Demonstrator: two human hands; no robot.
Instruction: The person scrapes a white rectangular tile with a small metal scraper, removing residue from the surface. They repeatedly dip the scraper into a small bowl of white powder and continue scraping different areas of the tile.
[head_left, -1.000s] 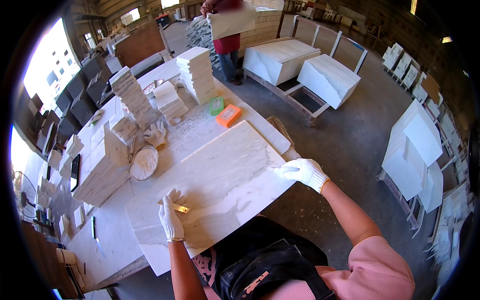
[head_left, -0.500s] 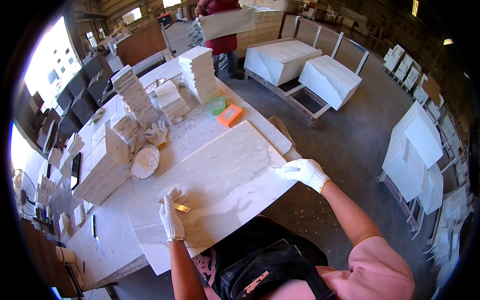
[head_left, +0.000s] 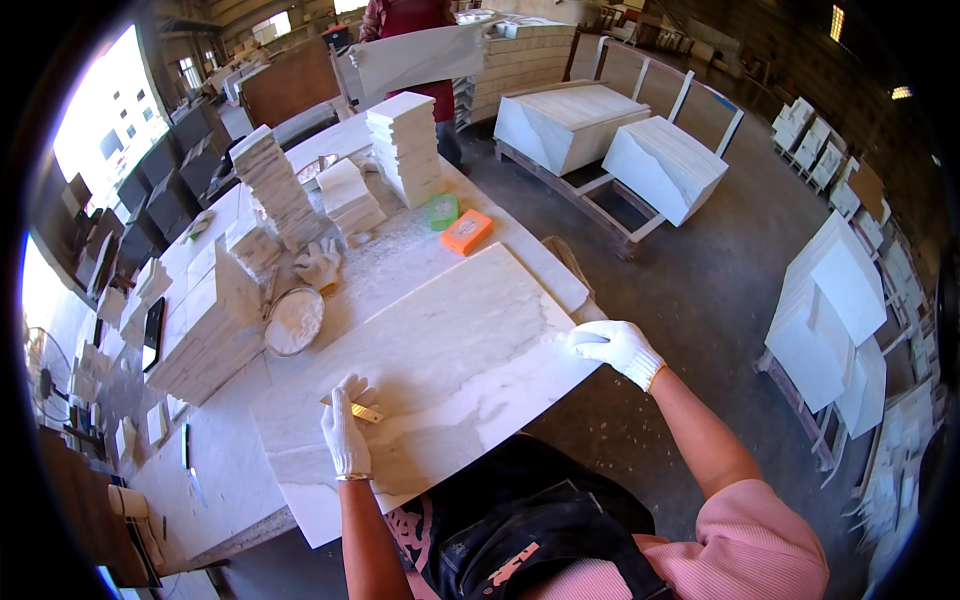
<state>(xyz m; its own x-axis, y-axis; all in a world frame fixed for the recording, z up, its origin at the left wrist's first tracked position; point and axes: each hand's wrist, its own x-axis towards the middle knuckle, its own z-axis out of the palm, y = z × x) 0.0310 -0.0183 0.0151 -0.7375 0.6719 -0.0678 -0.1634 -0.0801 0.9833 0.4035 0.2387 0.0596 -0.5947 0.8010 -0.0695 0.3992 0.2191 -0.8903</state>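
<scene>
A large white marble slab (head_left: pixel 440 370) with grey veins lies tilted across the table in front of me. My left hand (head_left: pixel 346 438), in a white knit glove, is over the slab's near left part and holds a small gold-coloured flat blade (head_left: pixel 367 412) between thumb and fingers. At the slab's right corner, my gloved right hand (head_left: pixel 622 352) grips the edge, its fingers together on the upper face; the underside of that grip is hidden. Beyond the slab's far edge sit an orange block (head_left: pixel 466 232) and a green block (head_left: pixel 442 211).
A bowl of white powder (head_left: pixel 294 322), a spare glove (head_left: pixel 318 263) and stacks of marble pieces (head_left: pixel 404 150) stand on the table (head_left: pixel 225 465). A phone (head_left: pixel 153 332) leans by a stack at left. Slab-laden carts (head_left: pixel 665 165) stand right. A co-worker (head_left: pixel 425 100) carries a slab beyond.
The co-worker has moved left with the slab. My view has shifted slightly; my hands and the marble slab keep nearly the same places.
</scene>
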